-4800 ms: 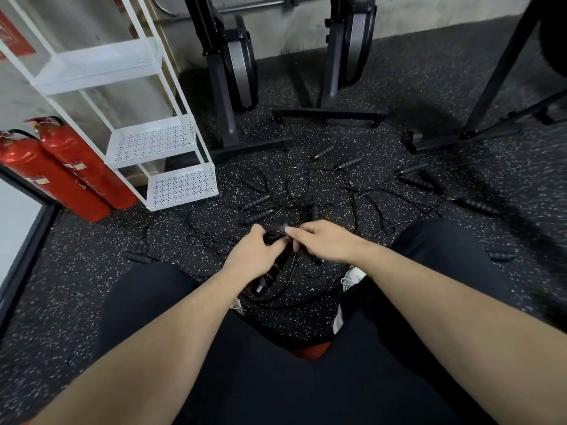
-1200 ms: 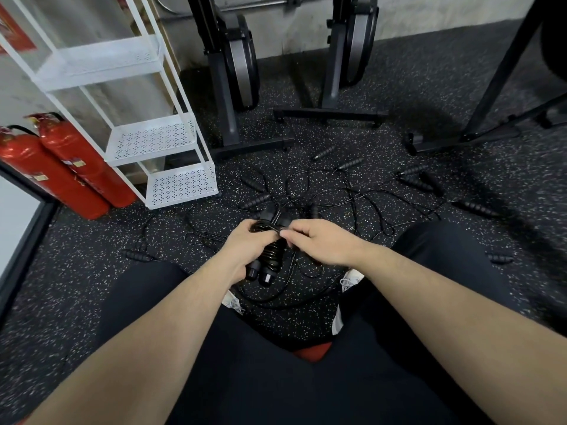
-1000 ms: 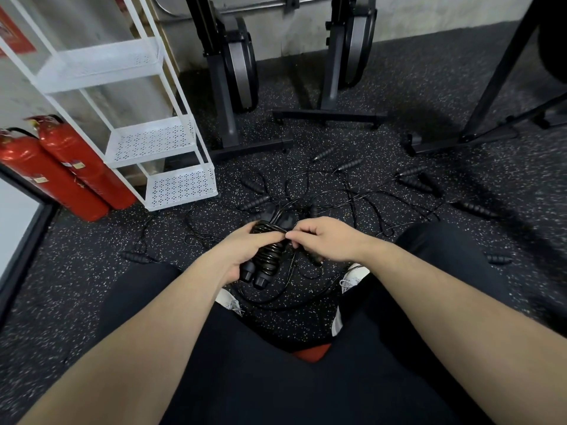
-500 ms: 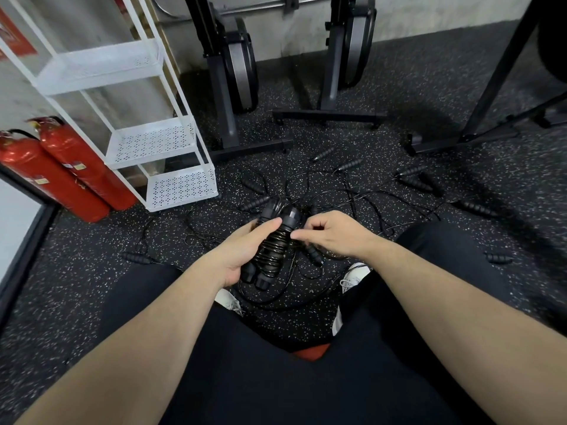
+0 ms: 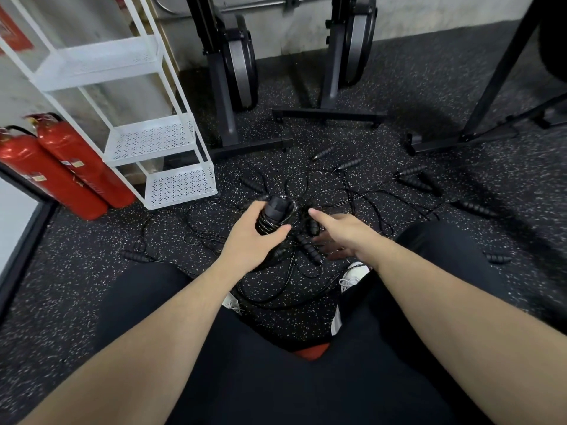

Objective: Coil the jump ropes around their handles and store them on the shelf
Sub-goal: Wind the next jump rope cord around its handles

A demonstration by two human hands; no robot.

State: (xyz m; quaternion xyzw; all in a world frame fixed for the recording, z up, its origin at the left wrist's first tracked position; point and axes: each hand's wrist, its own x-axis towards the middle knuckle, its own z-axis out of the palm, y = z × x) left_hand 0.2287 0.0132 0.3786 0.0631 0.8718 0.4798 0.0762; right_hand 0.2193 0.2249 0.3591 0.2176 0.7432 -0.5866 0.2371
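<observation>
From the head camera, your left hand point(image 5: 250, 240) grips a coiled jump rope point(image 5: 274, 218), fingers and thumb curled around its paired black handles with the cord wound about them, held above the speckled rubber floor point(image 5: 76, 286). Your right hand point(image 5: 342, 237) hovers just beside it, fingers spread and holding nothing. Loose jump ropes point(image 5: 343, 204) lie tangled on the floor beyond. A white three-tier shelf point(image 5: 147, 139) stands to the left, next to two red fire extinguishers point(image 5: 61, 170)
</observation>
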